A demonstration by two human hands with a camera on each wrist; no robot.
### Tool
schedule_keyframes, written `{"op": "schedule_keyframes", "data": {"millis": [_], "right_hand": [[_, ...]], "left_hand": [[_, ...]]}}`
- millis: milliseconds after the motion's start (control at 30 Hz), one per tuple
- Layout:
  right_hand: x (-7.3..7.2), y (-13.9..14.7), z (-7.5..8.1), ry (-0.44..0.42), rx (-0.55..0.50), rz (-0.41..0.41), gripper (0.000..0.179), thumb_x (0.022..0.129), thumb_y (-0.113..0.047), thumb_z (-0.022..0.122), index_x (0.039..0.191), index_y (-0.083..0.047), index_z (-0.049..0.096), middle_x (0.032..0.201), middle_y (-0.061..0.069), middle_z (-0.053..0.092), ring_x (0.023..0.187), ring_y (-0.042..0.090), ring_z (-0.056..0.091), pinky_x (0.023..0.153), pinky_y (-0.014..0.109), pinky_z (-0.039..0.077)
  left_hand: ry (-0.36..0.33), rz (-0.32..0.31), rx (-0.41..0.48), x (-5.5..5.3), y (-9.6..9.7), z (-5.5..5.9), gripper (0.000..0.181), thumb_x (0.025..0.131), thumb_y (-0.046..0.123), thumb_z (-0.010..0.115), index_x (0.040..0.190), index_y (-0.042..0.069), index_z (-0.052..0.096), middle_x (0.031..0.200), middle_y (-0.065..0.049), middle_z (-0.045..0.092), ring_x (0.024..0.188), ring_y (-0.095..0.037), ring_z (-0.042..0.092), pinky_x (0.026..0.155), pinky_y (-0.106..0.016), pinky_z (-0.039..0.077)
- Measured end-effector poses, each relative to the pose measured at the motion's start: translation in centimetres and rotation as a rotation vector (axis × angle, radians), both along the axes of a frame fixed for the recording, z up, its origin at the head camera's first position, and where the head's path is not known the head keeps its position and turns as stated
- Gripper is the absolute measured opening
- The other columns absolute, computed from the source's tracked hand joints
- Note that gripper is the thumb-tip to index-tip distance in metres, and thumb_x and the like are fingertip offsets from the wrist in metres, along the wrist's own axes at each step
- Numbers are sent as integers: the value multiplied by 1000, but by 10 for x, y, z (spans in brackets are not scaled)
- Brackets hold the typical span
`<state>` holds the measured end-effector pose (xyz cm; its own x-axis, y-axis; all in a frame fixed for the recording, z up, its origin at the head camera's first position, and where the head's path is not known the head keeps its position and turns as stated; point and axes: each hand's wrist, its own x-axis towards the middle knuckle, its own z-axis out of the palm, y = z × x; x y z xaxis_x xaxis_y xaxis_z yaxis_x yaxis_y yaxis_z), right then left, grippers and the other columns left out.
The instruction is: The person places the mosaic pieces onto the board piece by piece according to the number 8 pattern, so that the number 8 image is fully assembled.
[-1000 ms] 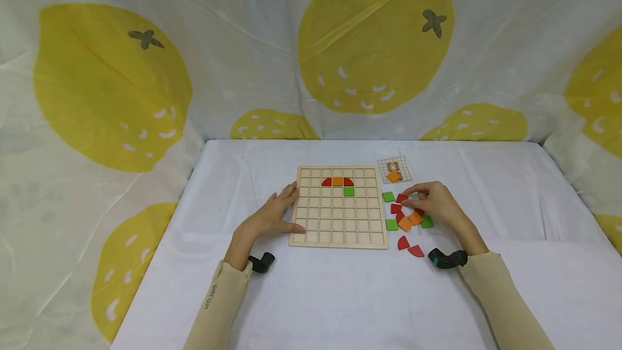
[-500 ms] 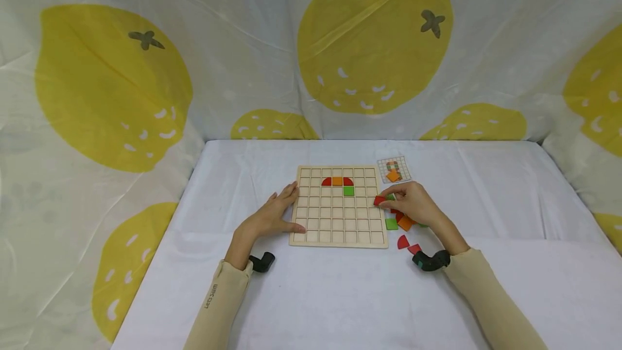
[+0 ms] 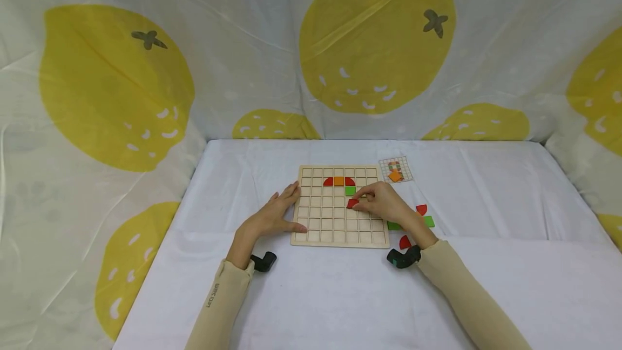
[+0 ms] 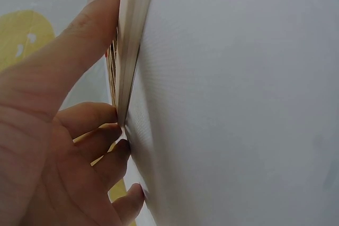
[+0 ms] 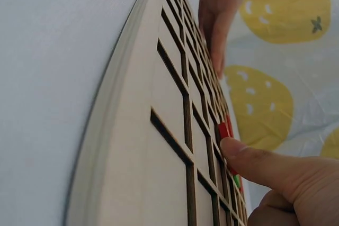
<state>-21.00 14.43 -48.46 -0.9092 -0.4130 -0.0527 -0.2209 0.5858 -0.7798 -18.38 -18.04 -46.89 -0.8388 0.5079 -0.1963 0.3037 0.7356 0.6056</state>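
My right hand [image 3: 384, 204] is over the wooden grid board [image 3: 316, 224], pinching a red quarter-circle tile [image 3: 352, 204] between thumb and fingertips. In the right wrist view the thumb presses against that red tile [image 5: 223, 129], close over the grid. Spread along the board's left side, my left hand [image 3: 272, 216] touches the edge with its fingers and lays its thumb on the near corner. In the upper rows sit an orange square tile [image 3: 338, 181], a red tile [image 3: 328, 181] to its left, another red tile [image 3: 350, 181] to its right, and a green square tile [image 3: 350, 191] below that one.
Right of the board lie loose tiles, among them a red one [image 3: 421, 209], a green one [image 3: 429, 221] and a red one [image 3: 405, 242]; my right forearm hides others. A patterned card [image 3: 404, 166] with an orange tile [image 3: 394, 176] on it lies behind them.
My right hand has picked the red tile out of the loose tiles and carried it left over the board, below the green tile. The left hand has stayed on the board's edge.
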Motion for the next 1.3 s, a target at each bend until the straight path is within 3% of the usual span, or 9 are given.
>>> {"op": "schedule_keyframes", "data": {"millis": [933, 1300], "right_hand": [[-2, -5, 3, 78, 86, 3, 21, 92, -22, 80, 108, -9, 80, 57, -5, 31, 51, 11, 28, 53, 22, 24], [-3, -3, -1, 50, 21, -6, 21, 91, -23, 81, 108, -10, 81, 57, -5, 29, 52, 11, 26, 53, 22, 24]], "left_hand": [[-9, 5, -13, 0, -2, -1, 115, 82, 41, 87, 162, -3, 18, 175, -15, 5, 163, -34, 5, 132, -61, 5], [0, -4, -13, -2, -1, -3, 114, 83, 42, 87, 162, -3, 18, 175, -15, 5, 163, -34, 5, 132, -62, 6]]}}
